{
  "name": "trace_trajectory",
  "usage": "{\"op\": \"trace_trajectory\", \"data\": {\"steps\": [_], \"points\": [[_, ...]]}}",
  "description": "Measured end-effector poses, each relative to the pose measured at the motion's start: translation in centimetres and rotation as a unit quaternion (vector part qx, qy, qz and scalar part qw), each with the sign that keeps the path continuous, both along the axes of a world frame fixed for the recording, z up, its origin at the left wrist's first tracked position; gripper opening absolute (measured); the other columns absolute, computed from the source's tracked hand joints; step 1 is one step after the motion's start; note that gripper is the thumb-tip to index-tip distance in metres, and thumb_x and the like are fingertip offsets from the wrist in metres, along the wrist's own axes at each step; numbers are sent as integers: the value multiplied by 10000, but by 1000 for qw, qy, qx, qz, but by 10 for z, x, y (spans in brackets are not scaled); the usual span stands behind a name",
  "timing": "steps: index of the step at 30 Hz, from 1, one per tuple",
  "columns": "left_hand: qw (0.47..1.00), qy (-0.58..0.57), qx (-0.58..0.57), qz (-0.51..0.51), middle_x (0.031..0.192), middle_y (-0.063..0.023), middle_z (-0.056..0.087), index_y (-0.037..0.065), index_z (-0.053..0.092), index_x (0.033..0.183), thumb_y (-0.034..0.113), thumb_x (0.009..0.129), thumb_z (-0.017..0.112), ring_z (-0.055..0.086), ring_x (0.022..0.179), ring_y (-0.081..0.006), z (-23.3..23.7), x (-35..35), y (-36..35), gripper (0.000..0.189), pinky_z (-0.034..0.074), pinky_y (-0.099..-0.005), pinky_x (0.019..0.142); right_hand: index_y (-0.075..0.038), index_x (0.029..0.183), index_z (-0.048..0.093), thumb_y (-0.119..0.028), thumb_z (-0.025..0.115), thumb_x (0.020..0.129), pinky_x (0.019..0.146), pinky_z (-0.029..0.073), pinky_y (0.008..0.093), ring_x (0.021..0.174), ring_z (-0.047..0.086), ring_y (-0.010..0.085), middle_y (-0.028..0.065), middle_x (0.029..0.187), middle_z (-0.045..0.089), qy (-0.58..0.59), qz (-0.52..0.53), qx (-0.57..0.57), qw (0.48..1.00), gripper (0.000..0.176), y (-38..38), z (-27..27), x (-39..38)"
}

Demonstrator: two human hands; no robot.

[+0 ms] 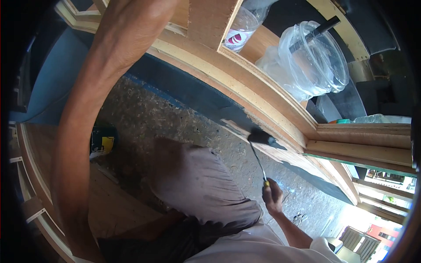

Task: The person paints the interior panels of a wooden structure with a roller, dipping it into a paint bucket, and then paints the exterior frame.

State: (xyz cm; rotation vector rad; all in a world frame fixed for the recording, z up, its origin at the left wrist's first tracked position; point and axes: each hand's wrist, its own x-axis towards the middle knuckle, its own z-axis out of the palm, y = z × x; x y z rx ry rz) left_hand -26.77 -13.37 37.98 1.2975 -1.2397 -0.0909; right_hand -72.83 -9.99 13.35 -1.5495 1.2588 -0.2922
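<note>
My right hand [273, 197] is closed around the yellow-ended handle of a small paint roller [261, 136]. The roller's dark head rests against a low wooden board [280, 153], by a patch of pale bare wood. Dark paint [188, 90] covers the board to the left of the roller, and more dark paint shows farther right. My left forearm [90, 101] reaches up across the left side to the wooden frame, and its hand lies beyond the top edge of the view.
Above the board runs a wooden frame [245, 94] with a shelf. On it are a clear plastic tub [324, 65] with a plastic bag and a labelled bottle [239, 33]. A dark green can [104, 139] stands on the rough concrete floor [140, 111], left of my leg.
</note>
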Motion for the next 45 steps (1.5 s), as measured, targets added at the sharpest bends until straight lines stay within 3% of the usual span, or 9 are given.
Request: {"op": "trace_trajectory", "data": {"steps": [2,5,12,15,27,30,40,43,45], "points": [[989,-140,40,13,968,-193,641,-53,571,1274,507,1041,479,669,1005,-253,7,0,6,613,536,-443,925,23,1291,587,-349,558,1043,614,425,257,678,497,64,-1,814,577,-2,-23,16,1000,447,5,6,-23],[989,-5,57,-134,913,-170,628,-45,595,1232,494,1039,495,670,1001,-241,10,32,8,581,547,-432,915,22,1293,584,-356,567,1040,598,410,245,663,484,52,-24,796,564,9,-39,40,998,455,4,25,-21],[988,-89,56,-117,805,-106,578,-34,643,1120,458,1041,515,635,720,-162,13,38,12,514,528,-311,656,7,1276,579,-327,553,1040,556,415,256,614,490,63,-8,776,562,4,101,-90,991,410,-18,62,89],[989,-107,43,-97,813,-114,584,-40,633,1139,443,1043,521,660,793,-170,8,36,9,505,545,-309,688,-7,1307,583,-276,574,1041,675,477,297,715,558,111,46,811,618,4,88,-30,996,379,-20,69,87],[993,-104,33,-40,1027,-150,611,-71,570,1261,437,1044,528,637,933,-199,10,17,11,554,551,-323,798,24,1272,584,-241,588,1038,493,353,210,558,443,45,-3,725,537,34,-106,40,993,353,1,115,-95],[996,-73,33,-45,1087,-159,599,-72,555,1283,408,1047,531,639,993,-212,10,16,9,536,545,-330,837,36,1265,570,-384,571,1031,431,337,227,484,424,52,0,671,525,68,-73,-9,995,482,3,108,-76],[989,-52,107,-94,1187,-152,583,-20,545,1330,415,1002,620,622,1140,-253,19,26,17,550,512,-354,1011,12,1354,560,-271,583,1042,587,398,222,666,476,47,-9,837,579,-18,-35,99,994,421,3,89,21],[997,-3,-22,-71,1187,-95,636,-45,536,1346,250,1048,535,564,1134,-149,-10,41,0,419,395,-292,1021,6,1334,577,-276,584,1044,569,394,219,668,481,40,-12,822,572,-85,-76,118,987,405,12,84,-27],[997,9,-32,-71,1066,-78,652,-15,638,1228,325,984,646,579,924,-131,-8,34,1,419,456,-291,851,-7,1340,577,-256,582,1038,564,406,221,670,495,42,-5,814,569,-13,-119,78,990,391,22,84,-57]]}}
